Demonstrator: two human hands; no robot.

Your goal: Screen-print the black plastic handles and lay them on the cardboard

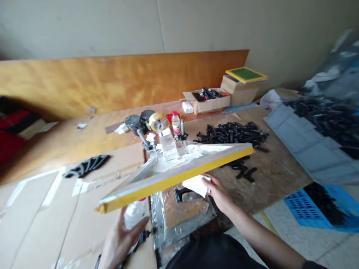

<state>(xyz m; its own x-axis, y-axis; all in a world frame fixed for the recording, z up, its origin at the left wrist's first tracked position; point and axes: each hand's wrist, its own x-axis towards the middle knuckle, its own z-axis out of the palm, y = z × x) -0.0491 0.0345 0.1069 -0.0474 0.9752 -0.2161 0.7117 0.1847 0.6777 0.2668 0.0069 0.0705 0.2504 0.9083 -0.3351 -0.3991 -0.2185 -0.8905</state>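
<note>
A screen-printing frame (pixel 179 175) with a yellow front edge is tilted up over the work spot, its back side near a clamp. Under its left part my left hand (pixel 119 235) is curled round a clear plastic bottle (pixel 136 213) with a bit of red at its top. Beneath the frame's front edge, my right hand (pixel 217 192) pinches a folded white cloth or paper (pixel 198 185). Just left of that white piece, a black T-shaped part (pixel 181 194) sits on the jig below the screen. The frame hides some of the bench behind it.
Black parts are heaped (pixel 230 133) behind the frame on the right. A grey crate (pixel 303 138) and a blue basket (pixel 303 205) hold more. Further back stand an open carton (pixel 210 106) and a red-capped bottle (pixel 176 123). Black pieces (pixel 88 165) lie in a row on cardboard at left.
</note>
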